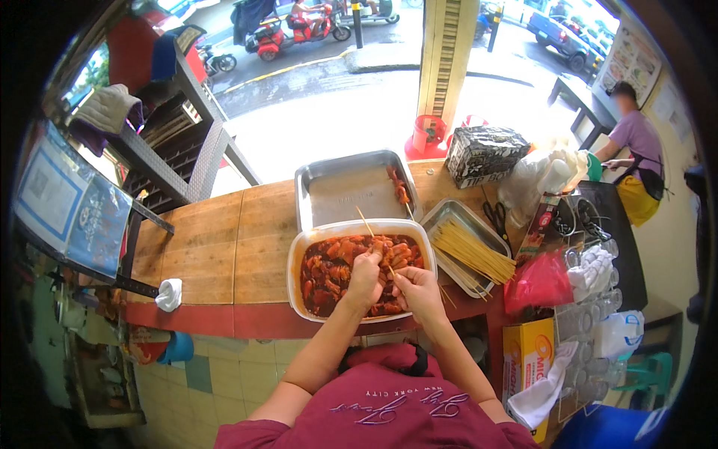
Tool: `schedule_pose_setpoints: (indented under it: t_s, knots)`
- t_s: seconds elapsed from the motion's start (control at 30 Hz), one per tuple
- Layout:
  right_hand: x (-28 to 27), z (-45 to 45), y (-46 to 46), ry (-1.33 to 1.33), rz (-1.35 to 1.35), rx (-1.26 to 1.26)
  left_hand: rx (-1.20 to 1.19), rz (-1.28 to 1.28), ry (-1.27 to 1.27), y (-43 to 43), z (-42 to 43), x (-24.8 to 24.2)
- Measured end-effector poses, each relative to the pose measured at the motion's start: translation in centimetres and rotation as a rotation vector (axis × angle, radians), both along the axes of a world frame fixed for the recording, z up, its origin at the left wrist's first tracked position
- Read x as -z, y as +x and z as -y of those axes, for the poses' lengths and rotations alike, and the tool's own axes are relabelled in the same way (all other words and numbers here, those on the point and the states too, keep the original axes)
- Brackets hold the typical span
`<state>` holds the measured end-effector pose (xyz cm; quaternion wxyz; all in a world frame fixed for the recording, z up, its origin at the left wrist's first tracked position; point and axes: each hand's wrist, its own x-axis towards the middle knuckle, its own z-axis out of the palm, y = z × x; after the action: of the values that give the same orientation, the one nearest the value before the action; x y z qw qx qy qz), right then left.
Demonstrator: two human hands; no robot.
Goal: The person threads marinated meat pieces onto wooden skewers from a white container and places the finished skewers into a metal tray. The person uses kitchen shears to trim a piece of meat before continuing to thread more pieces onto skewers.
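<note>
Both my hands are over a white plastic tub (293, 275) filled with pieces of meat in dark red sauce (328, 269). My left hand (366, 280) is closed around a sauced meat piece (388, 257) on a bamboo skewer (364, 220). The skewer's upper end sticks out past the tub's far rim. Beside it, my right hand (416, 289) pinches the skewer's lower end between thumb and fingers. Behind the tub, a metal tray (348, 193) bears one loaded skewer (398, 185) along its right side. Fingers partly hide the held meat.
Right of the tub, a smaller metal tray (443, 210) holds many bamboo skewers (474, 250). Black scissors (496, 218), a tip box (485, 154) and a pink plastic bag (538, 283) stand nearby. A white cloth (169, 294) lies at the wooden counter's (196, 252) left. Another person (639, 140) works at far right.
</note>
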<state>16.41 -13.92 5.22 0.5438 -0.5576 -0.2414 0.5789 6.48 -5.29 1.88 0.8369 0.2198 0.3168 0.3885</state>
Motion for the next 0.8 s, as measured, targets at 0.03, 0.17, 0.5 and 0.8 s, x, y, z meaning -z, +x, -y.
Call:
schedule_pose_setpoints:
  t_s: [0.03,0.17,0.5,0.8]
  knots:
    - [0.2,-0.2,0.0,0.006,0.033,0.025,0.005,-0.008,0.032,0.2,0.4,0.2]
    - [0.6,0.2,0.2,0.012,0.084,0.049,0.109,-0.052,0.071,0.2,0.4,0.9]
    - [0.9,3.0,4.3,0.005,0.146,0.189,0.385,-1.233,1.143,-2.1,-4.6,2.0]
    - [1.0,4.2,4.6,0.054,0.101,0.193,0.739,-1.635,1.587,-1.4,-2.1,1.6]
